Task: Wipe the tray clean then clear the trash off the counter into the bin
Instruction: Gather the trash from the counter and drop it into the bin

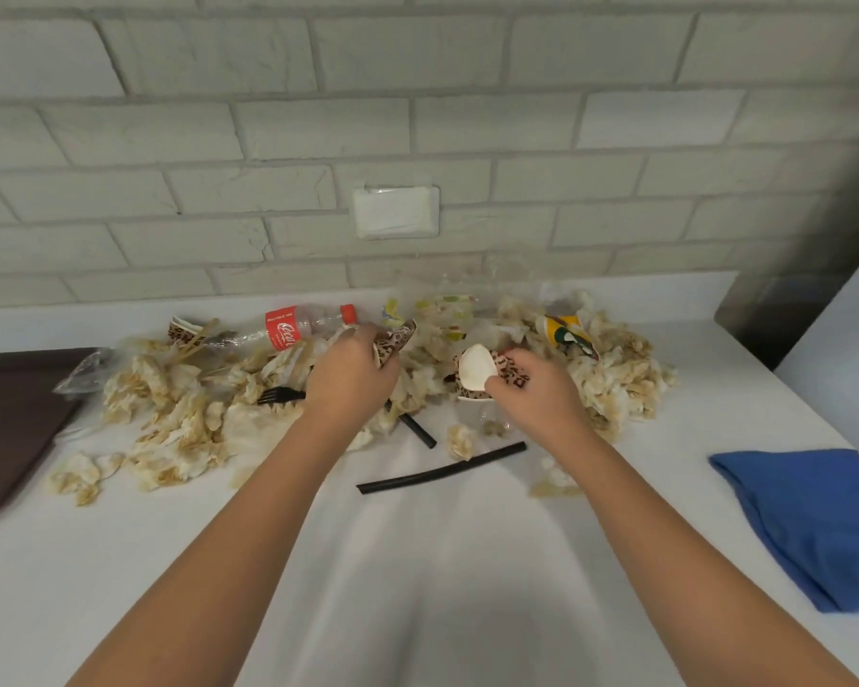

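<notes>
A heap of stained crumpled paper napkins [169, 414] and other trash spreads across the white counter [417, 562]. My left hand [350, 376] grips a crushed leopard-print paper cup [393, 345] in the middle of the heap. My right hand [531, 389] holds a second crushed leopard-print cup [477, 371], its white inside facing up. A brown tray [11, 414] lies at the left edge, partly out of view. A blue cloth [809, 523] lies on the counter at the right.
A clear plastic cola bottle [303, 327] with a red label and cap lies behind my left hand. A black plastic fork [279, 395], two black straws [442, 468], a yellow printed cup [566, 334] and clear plastic wrap [80, 374] sit among the trash. A brick wall stands behind.
</notes>
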